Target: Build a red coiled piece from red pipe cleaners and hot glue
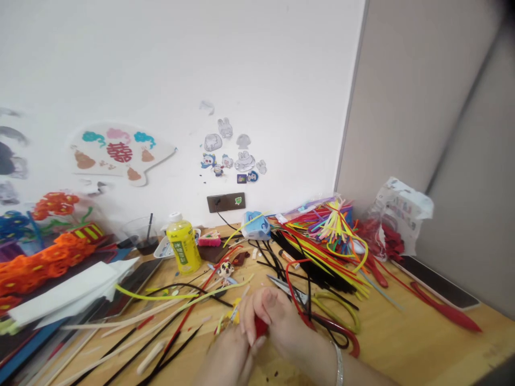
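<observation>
Piece point(260, 326), red, between hands point(287, 328), axis unclear

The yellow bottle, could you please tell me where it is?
In the head view, the yellow bottle stands left of centre, in front of the white tray, beyond the left hand.

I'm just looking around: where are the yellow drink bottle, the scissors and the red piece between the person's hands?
Yellow drink bottle point(184, 247): head view, on its label.
Scissors point(301, 296): head view, on the metal blades.
Red piece point(260, 326): head view, on its exposed part.
</observation>
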Demonstrator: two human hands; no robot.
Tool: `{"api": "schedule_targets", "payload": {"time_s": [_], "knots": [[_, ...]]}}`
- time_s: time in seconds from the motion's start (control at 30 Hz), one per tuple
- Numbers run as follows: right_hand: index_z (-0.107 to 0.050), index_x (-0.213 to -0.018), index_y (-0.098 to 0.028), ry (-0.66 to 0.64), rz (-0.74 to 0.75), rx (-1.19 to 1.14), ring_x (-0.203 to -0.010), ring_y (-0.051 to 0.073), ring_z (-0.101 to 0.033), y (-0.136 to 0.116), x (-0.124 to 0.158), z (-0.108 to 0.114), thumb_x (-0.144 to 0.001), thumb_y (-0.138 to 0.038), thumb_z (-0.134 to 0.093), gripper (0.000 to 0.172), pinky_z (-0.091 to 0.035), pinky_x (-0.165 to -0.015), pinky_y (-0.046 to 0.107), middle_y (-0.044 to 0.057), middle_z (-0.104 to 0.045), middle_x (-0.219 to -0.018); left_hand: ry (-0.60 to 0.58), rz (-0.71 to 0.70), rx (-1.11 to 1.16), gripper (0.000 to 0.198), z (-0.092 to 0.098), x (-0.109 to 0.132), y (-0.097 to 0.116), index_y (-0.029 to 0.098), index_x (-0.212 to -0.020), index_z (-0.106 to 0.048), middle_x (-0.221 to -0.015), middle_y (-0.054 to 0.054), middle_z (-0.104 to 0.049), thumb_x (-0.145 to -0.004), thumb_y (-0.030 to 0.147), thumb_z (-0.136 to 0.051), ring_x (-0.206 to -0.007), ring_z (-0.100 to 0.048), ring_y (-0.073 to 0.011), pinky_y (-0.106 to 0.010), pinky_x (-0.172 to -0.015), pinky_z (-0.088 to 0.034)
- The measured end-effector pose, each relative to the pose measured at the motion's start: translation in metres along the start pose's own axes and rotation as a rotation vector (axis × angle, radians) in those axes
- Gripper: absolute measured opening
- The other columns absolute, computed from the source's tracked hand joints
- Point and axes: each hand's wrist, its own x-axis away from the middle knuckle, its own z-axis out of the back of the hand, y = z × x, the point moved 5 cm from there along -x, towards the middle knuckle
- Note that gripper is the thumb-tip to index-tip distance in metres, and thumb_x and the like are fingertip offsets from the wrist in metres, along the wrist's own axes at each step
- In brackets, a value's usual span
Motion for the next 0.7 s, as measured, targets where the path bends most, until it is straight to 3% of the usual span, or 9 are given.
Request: {"api": "schedule_targets", "payload": {"time_s": [0.13, 0.27, 0.4, 0.53, 0.7], "knots": [[-0.034, -0.048, -0.021, 0.058, -0.03, -0.025, -0.051, 0.014, -0.048, -0.002, -0.001, -0.001, -0.079, -0.064, -0.044, 0.054, -0.038, -0.055, 0.027, -0.002, -0.043, -0.041, -0.005, 0.053, 0.148, 0.026, 0.005, 0.002, 0.007, 0.021, -0.094, -0.065, -0.091, -0.009, -0.072, -0.085, 0.027, -0.042, -0.086, -0.065, -0.0243, -0.033, -0.08, -0.05], [-0.031, -0.045, -0.021, 0.073, -0.022, -0.083, -0.052, 0.013, -0.043, -0.008, -0.004, 0.001, -0.078, -0.065, -0.046, 0.056, -0.034, -0.057, 0.026, -0.002, -0.041, -0.042, 0.009, 0.143, 0.445, 0.033, 0.011, 0.007, 0.008, 0.022, -0.103, -0.061, -0.098, -0.008, -0.069, -0.084, 0.043, -0.046, -0.095, -0.06, -0.0239, -0.033, -0.085, -0.046], [-0.03, -0.045, -0.021, 0.056, -0.05, -0.111, -0.052, 0.013, -0.041, -0.007, -0.006, 0.002, -0.076, -0.068, -0.044, 0.058, -0.035, -0.06, 0.028, -0.002, -0.041, -0.044, -0.161, 0.294, 0.8, 0.038, 0.006, 0.011, 0.013, 0.021, -0.088, -0.062, -0.062, 0.001, -0.058, -0.08, 0.056, -0.047, -0.058, -0.054, -0.0159, -0.029, -0.063, -0.047], [-0.03, -0.046, -0.021, 0.022, -0.048, -0.176, -0.048, 0.012, -0.039, -0.006, -0.006, -0.001, -0.076, -0.068, -0.046, 0.058, -0.034, -0.057, 0.027, -0.004, -0.037, -0.042, -0.265, 0.311, 1.181, 0.038, -0.004, 0.008, 0.022, 0.019, -0.066, -0.05, -0.056, 0.006, -0.041, -0.073, 0.056, -0.058, -0.047, -0.037, -0.0072, -0.022, -0.049, -0.034], [-0.03, -0.045, -0.021, -0.022, -0.027, -0.192, -0.048, 0.012, -0.041, -0.011, -0.005, -0.004, -0.078, -0.063, -0.047, 0.056, -0.035, -0.057, 0.027, -0.004, -0.035, -0.04, -0.273, 0.379, 1.381, 0.04, -0.013, 0.01, 0.022, 0.018, -0.075, -0.048, -0.051, 0.008, -0.039, -0.073, 0.056, -0.059, -0.041, -0.032, -0.0055, -0.02, -0.043, -0.024]]}}
